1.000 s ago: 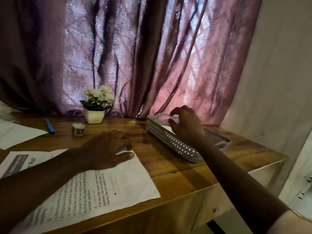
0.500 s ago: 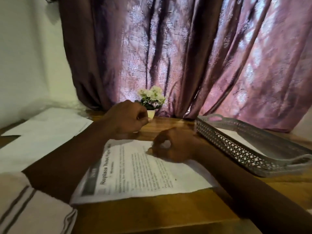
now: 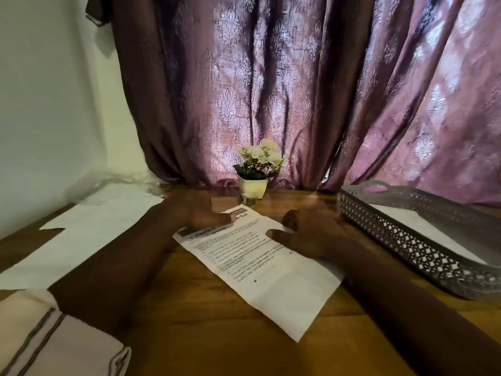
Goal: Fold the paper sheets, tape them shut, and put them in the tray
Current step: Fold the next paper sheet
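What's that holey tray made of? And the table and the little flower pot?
The tray looks like grey moulded plastic, matte: its walls are an even cut-out lattice; painted metal is possible. The table looks like wood or wood-look laminate: brown grain, soft sheen. The flower pot seems smooth white ceramic or plastic.

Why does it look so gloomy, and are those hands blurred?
Head view: daylight comes mainly through the curtain, leaving the table dim; the left hand is smeared by motion, the right hand sharper; small print on the sheet is unreadable.
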`<state>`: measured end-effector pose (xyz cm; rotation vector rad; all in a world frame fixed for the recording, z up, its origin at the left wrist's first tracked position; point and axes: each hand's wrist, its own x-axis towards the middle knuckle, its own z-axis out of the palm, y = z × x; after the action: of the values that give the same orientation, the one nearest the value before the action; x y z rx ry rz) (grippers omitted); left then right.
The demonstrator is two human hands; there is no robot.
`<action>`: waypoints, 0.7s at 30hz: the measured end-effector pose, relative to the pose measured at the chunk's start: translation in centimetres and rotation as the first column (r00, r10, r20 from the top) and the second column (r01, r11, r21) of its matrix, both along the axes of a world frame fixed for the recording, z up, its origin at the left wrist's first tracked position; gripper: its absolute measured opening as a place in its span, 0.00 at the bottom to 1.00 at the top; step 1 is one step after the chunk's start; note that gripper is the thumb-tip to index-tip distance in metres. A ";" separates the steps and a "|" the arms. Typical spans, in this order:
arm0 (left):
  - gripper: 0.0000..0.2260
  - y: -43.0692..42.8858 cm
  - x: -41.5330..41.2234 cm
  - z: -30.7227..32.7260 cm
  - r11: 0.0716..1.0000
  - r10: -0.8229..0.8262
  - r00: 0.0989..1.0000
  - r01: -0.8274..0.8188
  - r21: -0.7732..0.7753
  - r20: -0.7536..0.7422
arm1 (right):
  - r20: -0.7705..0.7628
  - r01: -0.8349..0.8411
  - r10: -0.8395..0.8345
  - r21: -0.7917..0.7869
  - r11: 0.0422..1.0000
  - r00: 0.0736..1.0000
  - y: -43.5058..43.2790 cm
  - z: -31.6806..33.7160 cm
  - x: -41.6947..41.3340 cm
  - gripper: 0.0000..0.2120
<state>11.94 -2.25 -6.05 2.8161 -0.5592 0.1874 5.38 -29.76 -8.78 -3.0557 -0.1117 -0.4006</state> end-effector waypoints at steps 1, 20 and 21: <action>0.45 0.2 0.4 -0.2 0.999 0.018 0.999 -0.019 -0.036 -0.039 | -0.001 0.003 -0.003 0.049 0.999 1.000 0.0 0.1 -0.1 0.31; 0.06 -1.6 -1.0 1.1 0.921 -0.161 0.771 0.341 -0.186 0.616 | 0.146 -0.145 0.034 0.883 0.447 0.989 1.0 0.6 -1.5 0.30; 0.07 -2.1 -1.3 1.1 0.914 -0.217 0.732 0.384 -0.129 0.645 | 0.122 -0.130 0.046 0.909 0.397 0.991 0.9 0.9 -1.6 0.31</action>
<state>10.66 -4.30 -4.99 2.3150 -1.0403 1.0670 3.79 -28.84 -7.86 -1.8865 -0.0294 -0.3870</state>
